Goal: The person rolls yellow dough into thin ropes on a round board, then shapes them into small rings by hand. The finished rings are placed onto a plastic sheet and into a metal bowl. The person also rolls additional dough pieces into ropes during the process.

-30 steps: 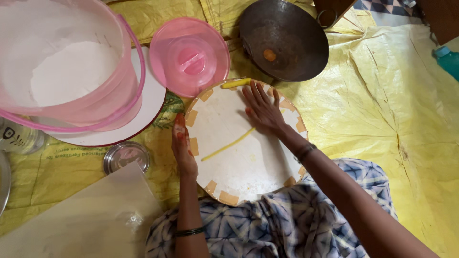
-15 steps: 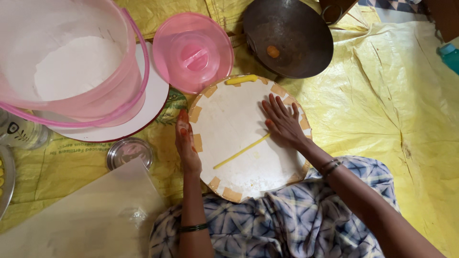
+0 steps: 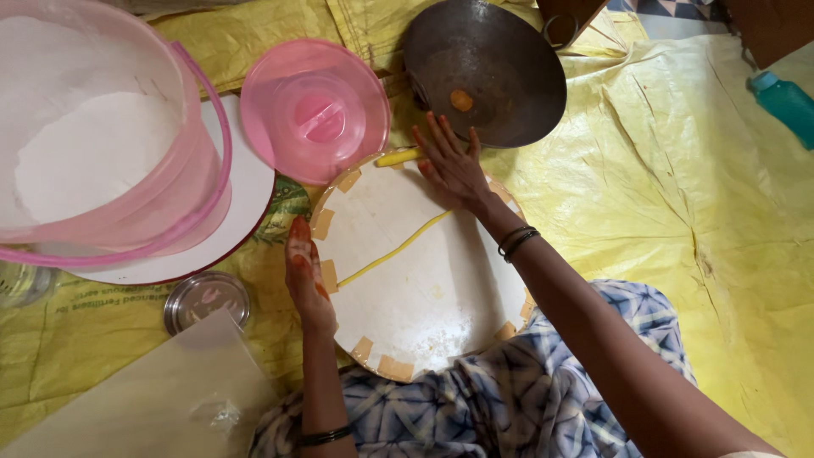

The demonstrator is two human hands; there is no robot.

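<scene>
Head view: right hand (image 3: 451, 165) flat, fingers spread, on yellow dough roll (image 3: 398, 157) at round board's (image 3: 424, 297) far edge; left hand (image 3: 307, 276) open, steadying its left rim. One thin strand (image 3: 394, 250) rolled; probably more left.

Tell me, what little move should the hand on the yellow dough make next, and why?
Probably roll back toward the body. The right hand lies flat at the far rim of the round white board, with only a thick yellow dough stub showing beside it, while the left hand steadies the near edge.

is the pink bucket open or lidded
Open: the pink bucket shows white powder inside, and its pink lid lies beside it on the yellow sheet.
</scene>
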